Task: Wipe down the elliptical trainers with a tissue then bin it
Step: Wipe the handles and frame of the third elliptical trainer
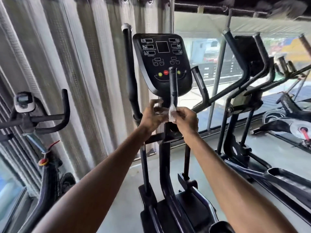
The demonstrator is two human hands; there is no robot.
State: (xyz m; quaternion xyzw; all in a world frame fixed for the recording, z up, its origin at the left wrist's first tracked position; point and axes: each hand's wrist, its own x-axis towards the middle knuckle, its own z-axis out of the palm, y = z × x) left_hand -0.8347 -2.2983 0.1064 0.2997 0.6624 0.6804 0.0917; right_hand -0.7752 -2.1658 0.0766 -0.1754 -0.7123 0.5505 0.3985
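Reaching in from the bottom edge, two bare forearms meet at the middle of the elliptical trainer [164, 158], whose base is cut off at the frame's lower edge. The right hand [186, 119] pinches a small white tissue [172, 116] between thumb and curled fingers, pressing it against the foot of a dark upright handle [173, 86]; most of the tissue is hidden inside the grip. The left hand [151, 116] sits just beside it, touching or nearly touching, with its fingers curled toward the same spot. Motion blur hides whether they clamp the handle, the tissue or nothing, so that cannot be told. Behind the handle stands the console [161, 47], its screens dark and its small labels too fine to read; the handle covers part of its row of coloured buttons. An exercise bike [50, 174] stands to the left, cut off by the edge, in front of a pale pleated curtain [75, 64]. To the right, a second trainer [252, 52] shows its back, near a window [198, 47] whose outside view is blurred.
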